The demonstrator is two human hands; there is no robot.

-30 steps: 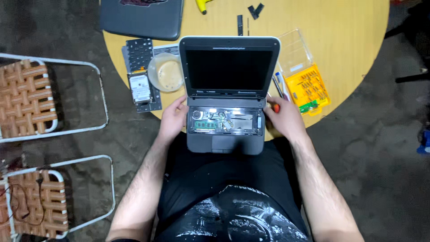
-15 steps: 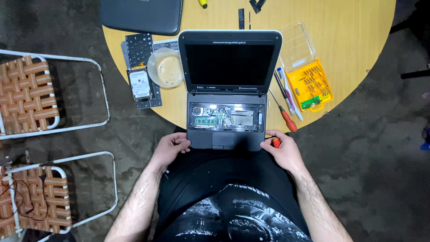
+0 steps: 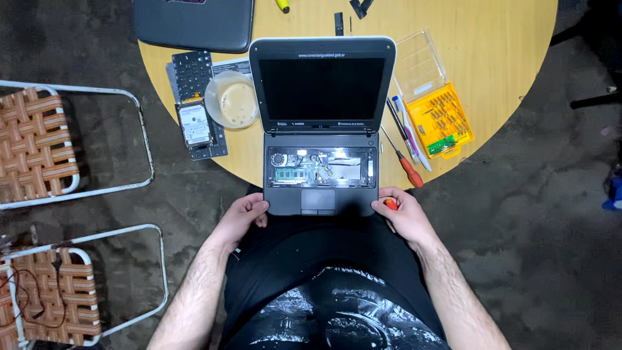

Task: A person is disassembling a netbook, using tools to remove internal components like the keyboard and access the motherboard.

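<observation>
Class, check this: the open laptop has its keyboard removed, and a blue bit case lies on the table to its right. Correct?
Not quite. The head view shows the bit case is yellow, not blue. The rest holds: the laptop is open, keyboard removed, case to its right on the table.

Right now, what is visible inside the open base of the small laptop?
Inside the laptop base: a green memory module, a round fan, wires, silver shielding. Anything beneath the palm rest is covered.
</observation>
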